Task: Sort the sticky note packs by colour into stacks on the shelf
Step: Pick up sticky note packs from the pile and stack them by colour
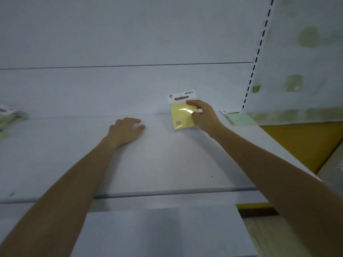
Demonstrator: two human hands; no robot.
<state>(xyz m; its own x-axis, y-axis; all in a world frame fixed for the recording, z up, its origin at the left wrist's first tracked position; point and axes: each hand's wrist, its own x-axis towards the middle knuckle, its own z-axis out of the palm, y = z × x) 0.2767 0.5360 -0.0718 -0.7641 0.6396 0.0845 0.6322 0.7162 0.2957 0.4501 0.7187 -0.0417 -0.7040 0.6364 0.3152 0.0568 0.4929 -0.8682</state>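
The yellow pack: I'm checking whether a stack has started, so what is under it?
The yellow pack seems to lie on the bare white shelf, with no pack visible beneath. The right hand covers its right edge, so that side is hidden.

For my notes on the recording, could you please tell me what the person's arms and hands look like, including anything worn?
Both forearms are bare, with no sleeves in view. The left hand and right hand wear no gloves, and no watch, ring or bracelet shows on either wrist.
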